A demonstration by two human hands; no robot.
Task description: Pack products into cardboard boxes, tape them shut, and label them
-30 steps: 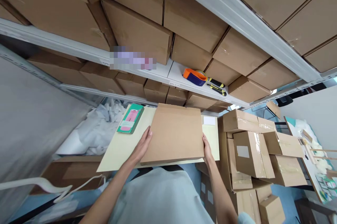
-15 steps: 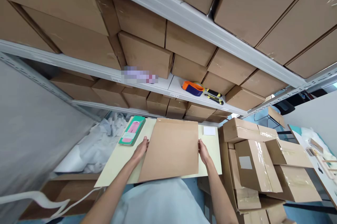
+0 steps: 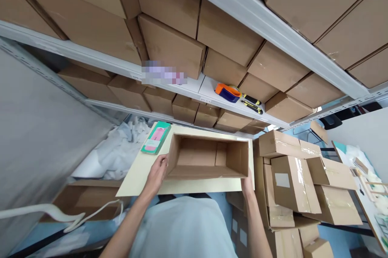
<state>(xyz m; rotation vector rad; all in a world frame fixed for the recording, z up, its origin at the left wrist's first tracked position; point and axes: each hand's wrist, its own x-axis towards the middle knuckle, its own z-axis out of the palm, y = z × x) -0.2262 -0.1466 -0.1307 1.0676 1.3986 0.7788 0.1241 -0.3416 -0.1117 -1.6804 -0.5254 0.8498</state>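
Note:
An open cardboard box (image 3: pixel 197 153) is held over the pale yellow table (image 3: pixel 142 177), its open side facing me and its inside bare. My left hand (image 3: pixel 157 173) grips the box's left end, thumb near the rim. At the right end, my right hand (image 3: pixel 247 183) holds the lower corner, with part of its fingers hidden behind the cardboard. Left of the box, a green and pink package (image 3: pixel 156 138) lies on the table near its back edge.
Shelves (image 3: pixel 169 84) full of cardboard boxes rise behind the table. An orange and blue tape dispenser (image 3: pixel 228 93) and yellow-black cutters (image 3: pixel 252 106) lie on one shelf. Stacked cartons (image 3: pixel 294 185) crowd the right side. White crumpled wrapping (image 3: pixel 112 157) lies at left.
The box was a flat-looking panel between my hands; now it is turned so its open inside shows. Both hands have gripped its ends, and the view has shifted slightly.

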